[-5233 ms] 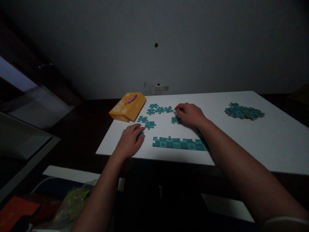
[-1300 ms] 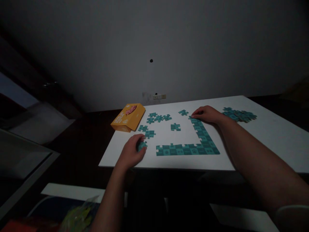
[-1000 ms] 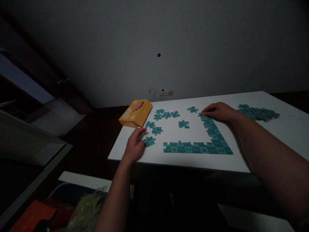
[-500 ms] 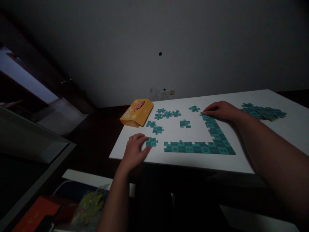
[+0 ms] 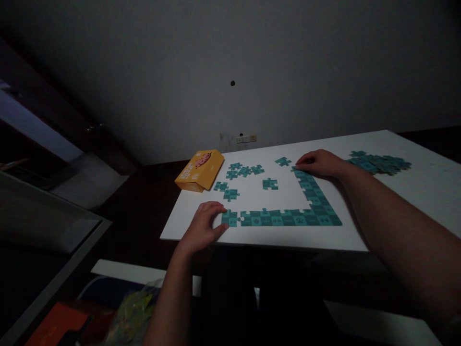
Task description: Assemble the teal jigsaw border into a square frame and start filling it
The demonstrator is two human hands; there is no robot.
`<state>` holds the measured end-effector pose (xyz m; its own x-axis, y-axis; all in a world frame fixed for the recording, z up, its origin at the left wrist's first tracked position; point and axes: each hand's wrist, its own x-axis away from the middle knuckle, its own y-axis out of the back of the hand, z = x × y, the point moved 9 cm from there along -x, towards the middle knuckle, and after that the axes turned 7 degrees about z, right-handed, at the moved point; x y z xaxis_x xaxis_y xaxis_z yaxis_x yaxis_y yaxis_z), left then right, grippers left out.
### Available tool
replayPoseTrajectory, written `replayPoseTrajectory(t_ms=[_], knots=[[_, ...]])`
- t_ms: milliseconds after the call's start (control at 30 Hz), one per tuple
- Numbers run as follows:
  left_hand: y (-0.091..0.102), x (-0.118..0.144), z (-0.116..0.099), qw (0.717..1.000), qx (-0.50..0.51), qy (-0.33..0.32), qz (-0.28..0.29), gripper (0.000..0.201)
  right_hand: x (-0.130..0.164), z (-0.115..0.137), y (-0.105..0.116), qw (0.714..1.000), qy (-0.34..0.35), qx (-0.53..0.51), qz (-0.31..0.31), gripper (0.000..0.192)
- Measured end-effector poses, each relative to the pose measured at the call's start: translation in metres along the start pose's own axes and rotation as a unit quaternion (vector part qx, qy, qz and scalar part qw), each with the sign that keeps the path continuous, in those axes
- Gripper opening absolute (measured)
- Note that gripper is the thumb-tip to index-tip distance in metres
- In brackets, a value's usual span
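Observation:
A teal L-shaped run of joined puzzle pieces (image 5: 288,217) lies on the white table (image 5: 396,202). My left hand (image 5: 203,230) pinches a teal piece (image 5: 230,218) that sits against the left end of the bottom row. My right hand (image 5: 320,163) rests its fingertips on the far end of the upright side of the run. Several loose teal pieces (image 5: 245,170) lie between my hands, toward the back.
A yellow puzzle box (image 5: 199,169) lies at the table's back left corner. A heap of teal pieces (image 5: 378,162) sits at the back right. Below the table's front edge are a plastic bag (image 5: 133,310) and an orange object (image 5: 57,327).
My left hand slid the teal piece rightward until it met the left end of the bottom row. My right hand stayed on the far end of the run.

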<state>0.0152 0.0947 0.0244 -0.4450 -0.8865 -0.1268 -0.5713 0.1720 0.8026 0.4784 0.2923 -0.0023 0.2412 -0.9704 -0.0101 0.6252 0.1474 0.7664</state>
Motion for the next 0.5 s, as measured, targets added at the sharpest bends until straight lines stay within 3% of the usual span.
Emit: replayPoseTrajectory(t_ms=[500], knots=[[-0.008,-0.004,-0.017,1.0,-0.006,-0.018,-0.011,0.041,0.0,0.001,0.0,1.0,0.006,0.014,0.004,0.028]])
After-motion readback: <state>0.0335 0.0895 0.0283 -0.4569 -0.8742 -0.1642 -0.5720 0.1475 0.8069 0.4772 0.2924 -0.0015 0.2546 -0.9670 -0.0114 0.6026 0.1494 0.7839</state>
